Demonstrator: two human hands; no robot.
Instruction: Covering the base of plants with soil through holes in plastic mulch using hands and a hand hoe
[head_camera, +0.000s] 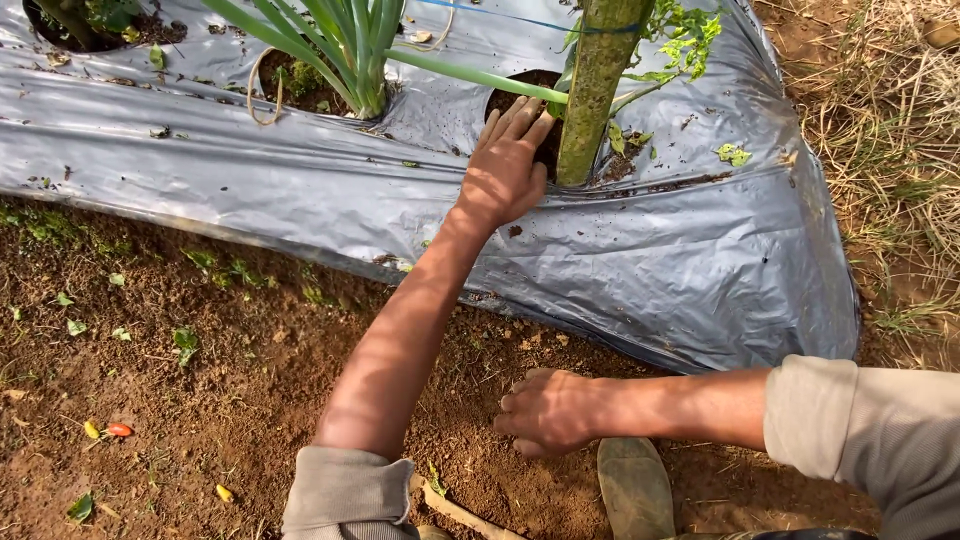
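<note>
A thick green stake (597, 85) is being touched at its base by the left hand (505, 165), where it is standing in a planting hole (520, 100) near the far edge of the silver mulch sheet (650, 260). The stake's long axis is running upright, leaning slightly away at the top, its lower end being sunk in the dark soil of the hole. The left hand's fingers (520, 118) are being held open and nearly straight, pressed flat into the hole beside the stake, apparently so the soil can be reached around it; nothing is being gripped. The right hand (550, 410) is being rested, fingers curled under, on the bare brown ground (200, 400) just before the sheet's near edge, seemingly as a prop for the lean forward; whether anything is enclosed cannot be told. A leafy onion-like plant (350, 50) is growing from a neighbouring hole, well to the left.
</note>
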